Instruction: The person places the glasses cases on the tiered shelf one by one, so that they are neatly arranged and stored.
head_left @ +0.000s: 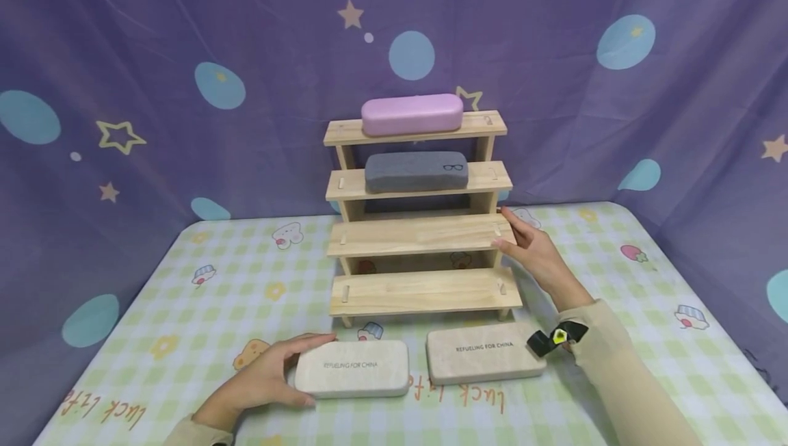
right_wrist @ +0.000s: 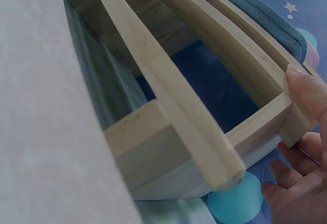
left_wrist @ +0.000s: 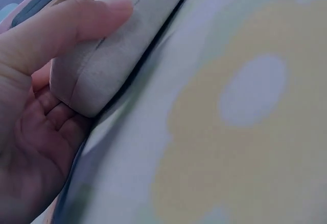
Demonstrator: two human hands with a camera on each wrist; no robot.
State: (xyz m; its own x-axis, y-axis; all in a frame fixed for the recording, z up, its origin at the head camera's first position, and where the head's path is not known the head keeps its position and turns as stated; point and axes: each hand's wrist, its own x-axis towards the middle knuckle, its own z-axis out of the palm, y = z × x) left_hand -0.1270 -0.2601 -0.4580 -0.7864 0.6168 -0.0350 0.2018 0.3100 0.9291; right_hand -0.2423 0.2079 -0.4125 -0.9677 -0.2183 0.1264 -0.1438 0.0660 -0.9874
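My left hand grips the left end of a pale glasses case lettered "REFUELING FOR CHINA". In the left wrist view its thumb lies along one side of the case, with fingers round the other. My right hand holds the right end of the second step from the bottom of a four-step wooden display rack; the thumb is on the step and the fingers are behind it, partly hidden. A matching pale glasses case lies below the right forearm, in front of the rack.
On the top step sits a pink glasses case, and one step lower a grey-blue glasses case with a glasses mark. A green-checked tablecloth covers the table. Behind stands a purple curtain with stars and blue spots.
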